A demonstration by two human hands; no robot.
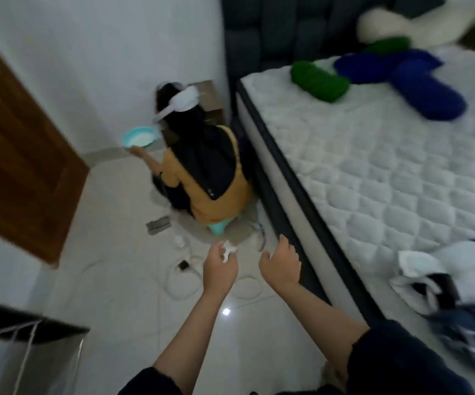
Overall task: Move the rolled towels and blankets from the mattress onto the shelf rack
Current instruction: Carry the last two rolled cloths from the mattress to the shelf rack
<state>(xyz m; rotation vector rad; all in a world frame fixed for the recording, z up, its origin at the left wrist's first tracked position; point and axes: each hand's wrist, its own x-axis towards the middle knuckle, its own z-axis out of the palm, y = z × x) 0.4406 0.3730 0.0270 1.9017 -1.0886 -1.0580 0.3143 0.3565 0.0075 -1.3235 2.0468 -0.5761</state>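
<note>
Rolled towels lie at the far end of the white quilted mattress (373, 155): a green roll (319, 81), a second green roll (388, 44) behind it, two dark blue rolls (427, 91) (364, 67), and a cream roll (384, 25) at the back. My left hand (220, 266) and my right hand (280, 262) hang over the floor beside the mattress's near edge, both empty with fingers apart, far from the rolls. The shelf rack's dark top and metal wires (25, 332) show at the bottom left.
A person in a yellow top (202, 172) crouches on the floor by the bed, holding a teal bowl (139, 136). Cables and a power strip (182, 269) lie on the tiles. A wooden door (16, 155) stands left. Crumpled clothes (453, 286) sit on the mattress's near corner.
</note>
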